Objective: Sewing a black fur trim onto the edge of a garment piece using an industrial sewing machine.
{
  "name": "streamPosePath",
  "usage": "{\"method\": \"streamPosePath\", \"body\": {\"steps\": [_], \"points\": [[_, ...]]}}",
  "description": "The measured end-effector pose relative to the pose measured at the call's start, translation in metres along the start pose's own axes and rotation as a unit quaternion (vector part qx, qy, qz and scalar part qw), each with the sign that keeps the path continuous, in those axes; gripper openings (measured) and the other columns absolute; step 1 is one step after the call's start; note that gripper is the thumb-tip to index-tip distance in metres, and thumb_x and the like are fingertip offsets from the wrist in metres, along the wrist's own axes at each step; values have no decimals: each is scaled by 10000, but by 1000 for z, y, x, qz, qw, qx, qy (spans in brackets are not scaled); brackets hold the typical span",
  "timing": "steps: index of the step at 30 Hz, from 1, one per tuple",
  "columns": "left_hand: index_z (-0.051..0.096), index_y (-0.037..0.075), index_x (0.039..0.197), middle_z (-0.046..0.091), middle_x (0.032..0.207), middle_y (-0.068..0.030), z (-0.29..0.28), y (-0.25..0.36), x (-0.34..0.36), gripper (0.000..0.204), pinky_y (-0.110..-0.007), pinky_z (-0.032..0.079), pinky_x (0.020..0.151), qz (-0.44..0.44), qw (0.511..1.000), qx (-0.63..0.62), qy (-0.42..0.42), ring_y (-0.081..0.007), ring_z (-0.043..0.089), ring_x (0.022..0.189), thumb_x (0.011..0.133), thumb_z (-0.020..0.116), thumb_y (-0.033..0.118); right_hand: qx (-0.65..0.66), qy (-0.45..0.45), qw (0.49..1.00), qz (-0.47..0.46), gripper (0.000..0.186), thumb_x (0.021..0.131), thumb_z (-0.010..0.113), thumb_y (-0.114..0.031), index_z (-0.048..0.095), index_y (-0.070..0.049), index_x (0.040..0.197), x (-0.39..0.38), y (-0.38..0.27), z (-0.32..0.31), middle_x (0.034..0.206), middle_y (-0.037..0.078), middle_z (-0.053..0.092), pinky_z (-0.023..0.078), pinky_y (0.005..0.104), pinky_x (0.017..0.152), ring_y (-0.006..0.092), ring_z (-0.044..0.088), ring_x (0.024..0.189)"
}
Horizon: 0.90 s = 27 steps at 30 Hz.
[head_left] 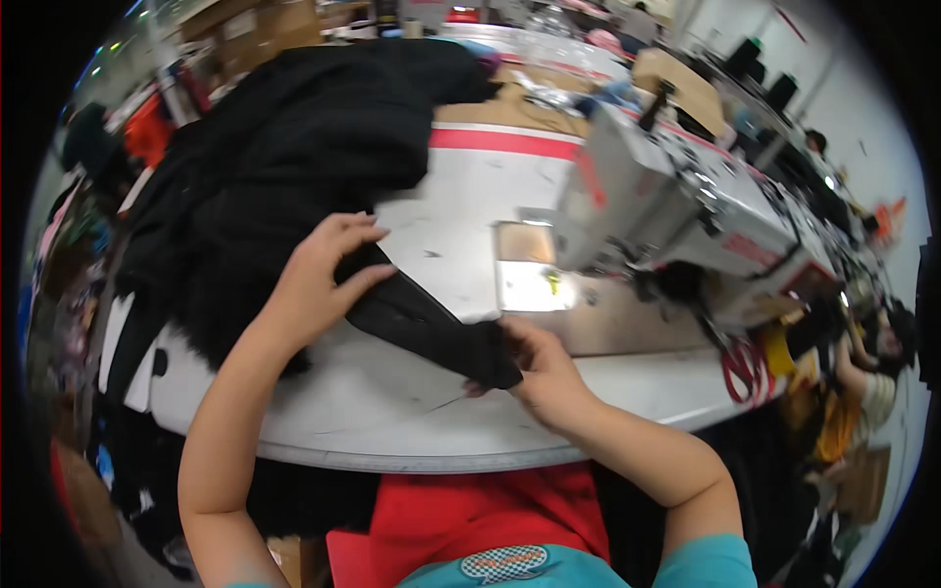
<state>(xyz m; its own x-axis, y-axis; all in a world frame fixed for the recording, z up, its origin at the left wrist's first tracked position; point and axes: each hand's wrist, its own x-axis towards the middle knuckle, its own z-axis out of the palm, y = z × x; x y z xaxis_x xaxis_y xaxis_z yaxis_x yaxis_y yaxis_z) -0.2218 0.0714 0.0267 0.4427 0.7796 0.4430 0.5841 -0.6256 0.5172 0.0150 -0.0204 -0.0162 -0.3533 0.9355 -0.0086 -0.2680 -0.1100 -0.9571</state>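
A narrow black fabric strip [417,318] stretches between my two hands, above the white table. Its right end is pinched in my right hand [549,377], fingers closed round it. My left hand [328,269] lies over the strip's other end, thumb and fingers apart with the cloth between them; whether it grips is hard to see. That end meets a large heap of black cloth [284,147] with a fluffy lower edge, spread over the table's left side. To the right of my hands stands a white sewing machine [676,211] with a shiny metal plate [608,318].
The white tabletop [372,421] curves along its front edge. Red-handled scissors [745,370] are by the machine's right end. Cardboard boxes [240,34] stand at the back left. Another person [863,363] is at the far right.
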Motion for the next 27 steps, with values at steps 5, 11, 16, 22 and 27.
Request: {"method": "streamPosePath", "body": {"steps": [5, 11, 16, 22, 27], "points": [[603, 11, 1006, 532, 1107, -152, 64, 15, 1, 279, -337, 419, 880, 15, 998, 21, -59, -292, 515, 1039, 745, 660, 92, -444, 261, 854, -78, 192, 776, 586, 1, 561, 10, 966, -61, -38, -111, 910, 105, 584, 476, 268, 606, 170, 598, 714], [608, -42, 886, 577, 857, -145, 98, 59, -8, 183, -334, 482, 704, -63, 995, -76, 15, -275, 589, 777, 752, 653, 75, -724, 296, 562, -269, 187, 775, 596, -62, 575, -31, 958, -43, -60, -202, 854, 136, 579, 447, 369, 677, 313, 562, 759], [565, -44, 888, 559, 756, -119, 103, 89, 14, 236, -294, 483, 647, -145, 987, 70, 7, -221, 594, 707, 737, 683, 93, -732, 280, 582, -218, 236, 776, 567, -49, 544, -28, 1010, -28, -56, -204, 920, 182, 577, 428, 417, 755, 366, 545, 865], [453, 3, 849, 541, 761, -43, 68, 118, -20, 236, -238, 467, 678, -97, 920, -363, 108, -90, 548, 732, 725, 652, -19, -624, 335, 645, -287, 312, 683, 512, 74, 556, -13, 979, -56, -55, -177, 922, 185, 587, 441, 397, 795, 368, 555, 900], [541, 1, 830, 529, 705, -118, 75, 120, -37, 232, -254, 434, 585, -114, 989, -50, 79, -188, 549, 619, 666, 701, 38, -672, 182, 586, -414, 353, 540, 564, 71, 591, 29, 889, -90, -67, -135, 838, 170, 595, 483, 353, 607, 317, 597, 733]]}}
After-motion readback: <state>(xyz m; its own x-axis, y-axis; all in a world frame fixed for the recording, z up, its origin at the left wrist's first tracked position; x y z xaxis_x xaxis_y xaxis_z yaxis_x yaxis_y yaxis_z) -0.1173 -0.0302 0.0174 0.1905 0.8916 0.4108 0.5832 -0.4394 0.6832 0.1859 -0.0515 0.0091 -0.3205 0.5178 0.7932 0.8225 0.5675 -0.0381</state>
